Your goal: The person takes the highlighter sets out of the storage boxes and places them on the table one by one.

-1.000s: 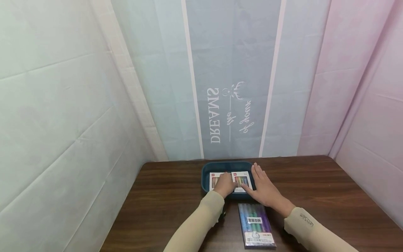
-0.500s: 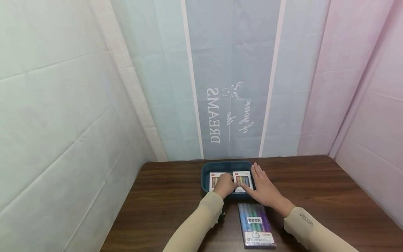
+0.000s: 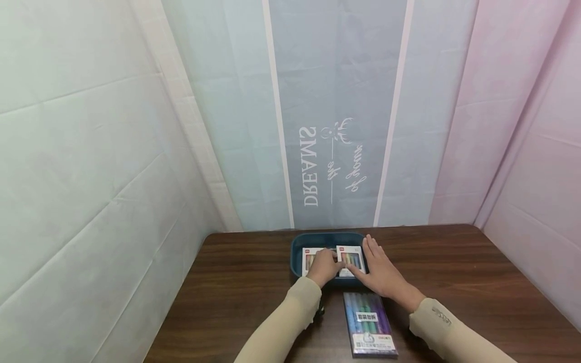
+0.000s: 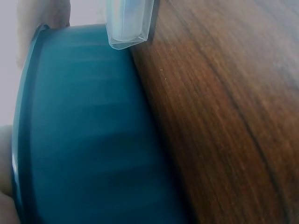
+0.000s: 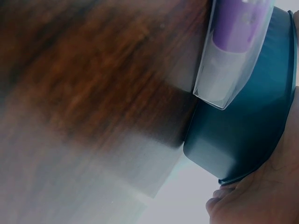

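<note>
A dark teal tray [image 3: 324,238] sits near the table's far edge. Inside lie two white boxes whose windows show coloured sticks: a left box [image 3: 308,251] and a right box [image 3: 358,252]. My left hand [image 3: 322,267] reaches over the front rim, covering part of the left box, and holds the right box's left edge between curled fingers and thumb. Along the tray's right side, my right hand [image 3: 383,275] lies with fingers straight, its thumb over the right box's lower part. In both wrist views the tray wall [image 4: 93,121] hides most fingers.
A clear flat case of blue, green and purple pens [image 3: 369,327] lies on the brown wooden table [image 3: 245,292] in front of the tray, between the forearms. Behind the table hangs a printed cloth backdrop [image 3: 336,101].
The right white box has shifted slightly to the right and away, widening the gap to the left box. My left fingers moved a little with it; my right hand stays put.
</note>
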Motion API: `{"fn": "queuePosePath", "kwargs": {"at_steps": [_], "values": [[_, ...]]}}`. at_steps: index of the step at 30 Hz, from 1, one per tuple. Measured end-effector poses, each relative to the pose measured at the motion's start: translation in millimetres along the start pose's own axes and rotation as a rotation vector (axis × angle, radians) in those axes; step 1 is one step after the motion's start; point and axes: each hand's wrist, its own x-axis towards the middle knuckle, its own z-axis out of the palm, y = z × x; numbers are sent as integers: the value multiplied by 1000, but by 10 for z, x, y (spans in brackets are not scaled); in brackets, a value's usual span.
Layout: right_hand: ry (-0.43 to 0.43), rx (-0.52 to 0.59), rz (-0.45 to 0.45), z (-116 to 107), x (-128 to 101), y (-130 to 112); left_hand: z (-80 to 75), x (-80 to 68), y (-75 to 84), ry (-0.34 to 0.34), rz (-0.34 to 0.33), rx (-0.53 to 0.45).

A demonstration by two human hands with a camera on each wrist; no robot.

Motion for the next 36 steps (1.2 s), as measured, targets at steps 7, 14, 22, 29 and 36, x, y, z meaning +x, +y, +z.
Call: {"fn": "queuePosePath", "kwargs": {"at_steps": [7, 14, 22, 29, 36], "values": [[0, 2, -5, 8, 0, -2, -42, -60, 37, 48, 20, 0], [-3, 1, -4, -4, 6, -19, -136, -111, 77, 33, -28, -41], [-9, 2, 8, -10, 10, -17, -159, -127, 95, 10, -41, -81], [-2, -2, 13, -14, -2, -30, -164, -131, 82, 12, -60, -161], [-2, -2, 11, -9, -2, -28, -177, -122, 75, 12, -69, -148]]}}
